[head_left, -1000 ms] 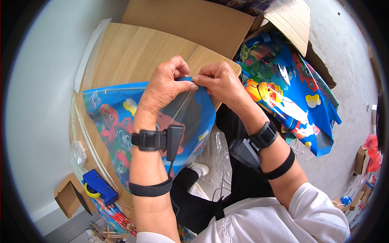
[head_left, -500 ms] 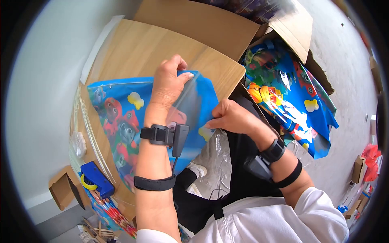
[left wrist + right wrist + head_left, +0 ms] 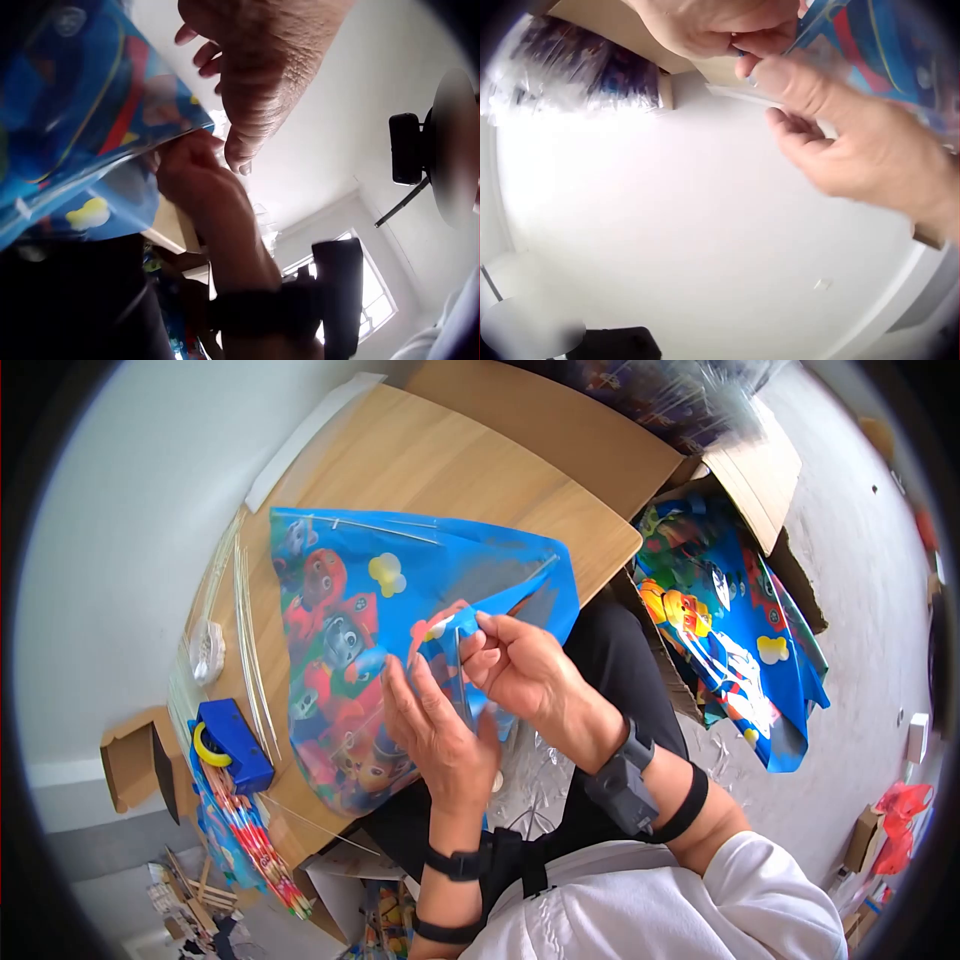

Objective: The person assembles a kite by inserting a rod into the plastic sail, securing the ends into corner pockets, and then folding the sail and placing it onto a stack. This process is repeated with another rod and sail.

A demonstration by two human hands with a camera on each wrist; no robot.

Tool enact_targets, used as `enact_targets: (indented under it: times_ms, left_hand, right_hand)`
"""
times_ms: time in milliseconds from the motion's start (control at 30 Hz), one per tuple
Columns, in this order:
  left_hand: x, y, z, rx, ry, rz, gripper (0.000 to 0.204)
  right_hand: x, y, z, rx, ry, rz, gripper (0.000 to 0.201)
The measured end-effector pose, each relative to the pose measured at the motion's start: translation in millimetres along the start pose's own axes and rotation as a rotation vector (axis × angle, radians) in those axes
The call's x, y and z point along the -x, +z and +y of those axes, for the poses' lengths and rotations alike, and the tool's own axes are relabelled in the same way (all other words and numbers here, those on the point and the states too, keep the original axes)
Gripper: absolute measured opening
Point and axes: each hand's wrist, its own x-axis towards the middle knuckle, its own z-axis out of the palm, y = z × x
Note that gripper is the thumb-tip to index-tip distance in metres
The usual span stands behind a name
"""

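A blue plastic kite (image 3: pixel 345 600) printed with cartoon dogs and yellow clouds lies over the table, with thin rods along its upper part. My right hand (image 3: pixel 535 670) pinches a bit of its edge between thumb and fingers, lifted near the middle of the sheet. Just left of it, my left hand (image 3: pixel 440 735) is held over the kite with its fingers extended, nothing gripped. In the left wrist view the right hand (image 3: pixel 199 172) meets the pointed edge of the kite (image 3: pixel 82 112), and the left hand (image 3: pixel 262 67) is above, apart from that edge.
A blue tape dispenser (image 3: pixel 235 745) stands at the table's left edge by thin pale rods (image 3: pixel 250 640) and a clear tape roll (image 3: pixel 207 653). At right, a cardboard box (image 3: pixel 755 485) holds more printed blue sheets (image 3: pixel 735 630). A small open carton (image 3: pixel 140 765) is at left.
My right hand left the upper edge, went to the kite's right corner and brought an edge in toward the middle. My left hand let go of the top and came down beside it.
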Motion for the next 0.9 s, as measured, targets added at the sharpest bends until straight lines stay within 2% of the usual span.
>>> enact_targets:
  times_ms: [33, 100, 133, 167, 200, 233, 267, 300, 367, 400, 433, 467, 533, 567, 633, 667, 700, 767, 800, 833, 900]
  left_hand:
    - [3, 8, -11, -0.002, -0.012, 0.009, 0.054]
    - [0, 18, -36, 0.226, -0.104, -0.182, 0.052]
    - [-3, 13, -39, 0.206, -0.086, -0.131, 0.044]
    - [-9, 7, -44, 0.208, -0.092, -0.126, 0.044]
    - [-16, 0, -52, 0.188, -0.08, -0.154, 0.043]
    - [-24, -8, -60, 0.168, -0.072, -0.183, 0.043]
    - [-33, -15, -67, 0.257, -0.151, -0.28, 0.043]
    - [-40, -16, -76, 0.256, -0.158, -0.273, 0.043]
    - [-57, -17, -90, 0.401, -0.039, -0.302, 0.042]
    - [-65, -19, -94, 0.509, -0.113, -0.377, 0.04]
    - [-72, -17, -100, 0.509, -0.113, -0.374, 0.04]
    - [-78, -16, -106, 0.604, -0.096, -0.431, 0.038]
    - [-90, -17, -115, 0.734, -0.1, -0.532, 0.03]
    - [-97, -20, -118, 0.734, -0.1, -0.53, 0.03]
    - [-109, -24, -125, 0.816, -0.187, -0.67, 0.027]
    - [-115, -24, -132, 0.775, -0.154, -0.691, 0.018]
    - [-122, -18, -142, 0.774, -0.161, -0.695, 0.018]
    - [-134, -1, -167, 0.38, 0.113, -0.641, 0.012]
    - [-142, 6, -174, 0.137, 0.303, -0.562, 0.012]
    - [-146, 15, -178, 0.141, 0.293, -0.568, 0.012]
    - [-156, 26, -182, -0.203, 0.319, -0.533, 0.012]
  right_hand:
    - [7, 3, 8, 0.014, 0.007, 0.0, 0.02]
    - [22, 13, 20, 0.317, -0.158, -0.053, 0.022]
    - [27, 6, 11, 0.552, -0.177, -0.07, 0.022]
    - [37, 10, 8, 0.779, -0.331, 0.05, 0.017]
    - [38, 1, 0, 1.002, -0.583, 0.161, 0.011]
    - [33, -13, -17, 1.015, -0.79, 0.162, 0.009]
    - [27, -20, -31, 1.023, -0.979, 0.167, 0.015]
    - [21, -13, -43, 0.981, -1.041, 0.148, 0.03]
    - [24, 6, -70, 1.174, -0.931, 0.095, 0.066]
    - [14, 13, -77, 1.138, -0.93, -0.023, 0.068]
    - [3, 19, -81, 1.099, -0.928, -0.141, 0.07]
    - [-5, 24, -85, 1.1, -0.929, -0.143, 0.07]
    - [-17, 31, -90, 1.067, -0.629, -0.309, 0.064]
    - [-24, 31, -90, 1.069, -0.63, -0.311, 0.064]
    - [-37, 25, -92, 1.015, -0.476, -0.254, 0.051]
    - [-42, 20, -93, 0.95, -0.419, -0.242, 0.03]
    - [-43, 17, -93, 0.948, -0.413, -0.237, 0.03]
    - [-43, 10, -89, 0.944, -0.425, -0.085, 0.007]
    - [-40, 8, -87, 0.945, -0.417, -0.078, 0.007]
    - [-35, 7, -84, 0.954, -0.408, -0.036, 0.005]
    - [-29, 5, -78, 0.971, -0.39, 0.006, 0.007]
